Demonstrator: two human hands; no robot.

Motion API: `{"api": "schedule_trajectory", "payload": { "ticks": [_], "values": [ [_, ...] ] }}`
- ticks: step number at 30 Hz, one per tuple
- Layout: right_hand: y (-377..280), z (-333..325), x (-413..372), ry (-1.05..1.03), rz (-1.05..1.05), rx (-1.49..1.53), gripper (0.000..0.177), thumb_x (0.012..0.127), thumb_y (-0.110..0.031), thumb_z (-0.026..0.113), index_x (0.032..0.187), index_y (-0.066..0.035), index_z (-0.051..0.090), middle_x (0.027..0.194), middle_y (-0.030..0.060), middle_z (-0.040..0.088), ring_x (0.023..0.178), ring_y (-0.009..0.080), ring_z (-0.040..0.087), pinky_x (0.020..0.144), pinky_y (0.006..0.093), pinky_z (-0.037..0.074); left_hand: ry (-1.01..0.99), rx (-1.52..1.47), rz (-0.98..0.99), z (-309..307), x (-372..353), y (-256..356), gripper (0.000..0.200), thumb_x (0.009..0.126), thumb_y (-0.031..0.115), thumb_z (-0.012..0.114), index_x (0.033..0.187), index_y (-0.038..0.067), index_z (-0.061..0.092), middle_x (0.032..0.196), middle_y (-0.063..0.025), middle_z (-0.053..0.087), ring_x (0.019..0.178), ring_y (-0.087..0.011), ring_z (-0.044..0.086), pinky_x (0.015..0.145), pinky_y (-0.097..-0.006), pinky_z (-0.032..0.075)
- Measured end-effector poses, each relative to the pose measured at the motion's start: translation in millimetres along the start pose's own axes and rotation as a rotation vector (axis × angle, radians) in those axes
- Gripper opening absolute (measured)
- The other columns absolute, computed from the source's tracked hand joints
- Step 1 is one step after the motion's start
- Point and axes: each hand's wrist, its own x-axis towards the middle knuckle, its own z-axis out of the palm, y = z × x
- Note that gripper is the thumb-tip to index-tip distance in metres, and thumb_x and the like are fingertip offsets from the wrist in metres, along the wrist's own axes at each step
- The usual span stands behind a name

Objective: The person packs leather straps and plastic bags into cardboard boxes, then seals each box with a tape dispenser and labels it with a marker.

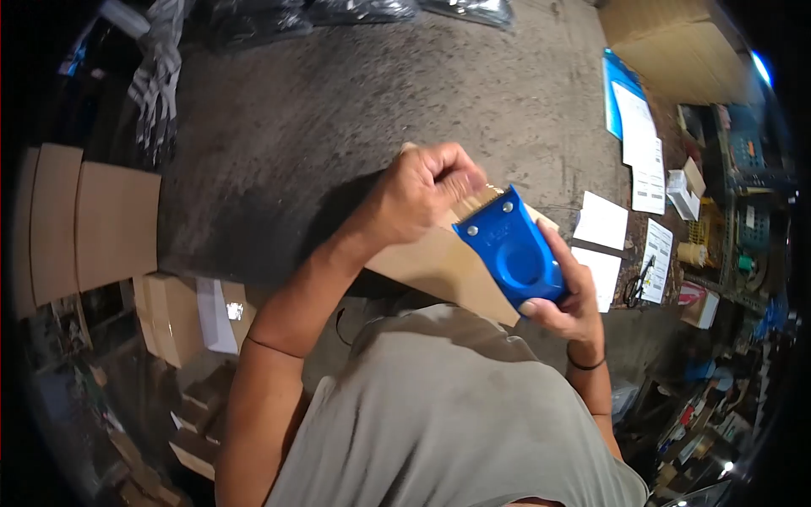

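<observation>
A blue hand-held tape dispenser (500,241) with a serrated metal edge and two rivets is gripped in my right hand (577,291), thumb on its lower end. My left hand (429,188) is closed just beyond the toothed edge, fingertips bent in close to it. Whatever those fingers pinch is too small or hidden to name. Beneath both hands, a brown cardboard piece (439,269) lies along the near edge of the table, partly covered by my left hand and the dispenser.
Plastic-wrapped dark packs (363,8) lie at the table's (296,110) far edge. Gloves (156,93) hang at the left, above cardboard boxes (114,224). On the right are papers (601,221), scissors (644,279) and a large carton (676,51).
</observation>
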Motion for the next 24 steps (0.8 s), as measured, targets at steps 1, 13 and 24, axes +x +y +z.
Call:
{"api": "schedule_trajectory", "payload": {
  "ticks": [1, 13, 24],
  "values": [
    [-7, -1, 5, -0.034, -0.009, -0.031, 0.078, 0.067, -0.014, 0.072, 0.136, 0.004, 0.041, 0.111, 0.0205, 0.064, 0.1, 0.0256, 0.064, 0.092, 0.0302, 0.044, 0.05, -0.008, -0.029, -15, -3, -5, 0.015, 0.093, 0.017, 0.06, 0.085, 0.004, 0.062, 0.074, 0.0043, 0.059, 0.069, -0.0016, 0.05, 0.062, -0.0184, 0.042],
    [9, 40, 96, -0.359, 0.262, -0.237, 0.069, 0.072, -0.029, 0.072, 0.13, 0.001, 0.049, 0.095, 0.0212, 0.067, 0.09, 0.0288, 0.066, 0.084, 0.0359, 0.049, 0.31, -0.291, -0.265, -76, -52, -118, 0.015, 0.091, 0.019, 0.064, 0.09, 0.005, 0.06, 0.083, 0.0027, 0.057, 0.081, -0.0053, 0.051, 0.076, -0.0206, 0.043],
    [2, 54, 125, -0.463, 0.41, -0.4, 0.068, 0.072, -0.03, 0.074, 0.128, 0.001, 0.05, 0.1, 0.0216, 0.066, 0.093, 0.03, 0.065, 0.084, 0.0356, 0.048, 0.376, -0.288, -0.326, -62, -61, -171, 0.016, 0.09, 0.016, 0.062, 0.099, 0.002, 0.06, 0.085, 0.0008, 0.061, 0.076, -0.0045, 0.052, 0.069, -0.0224, 0.046]
  ]
}}
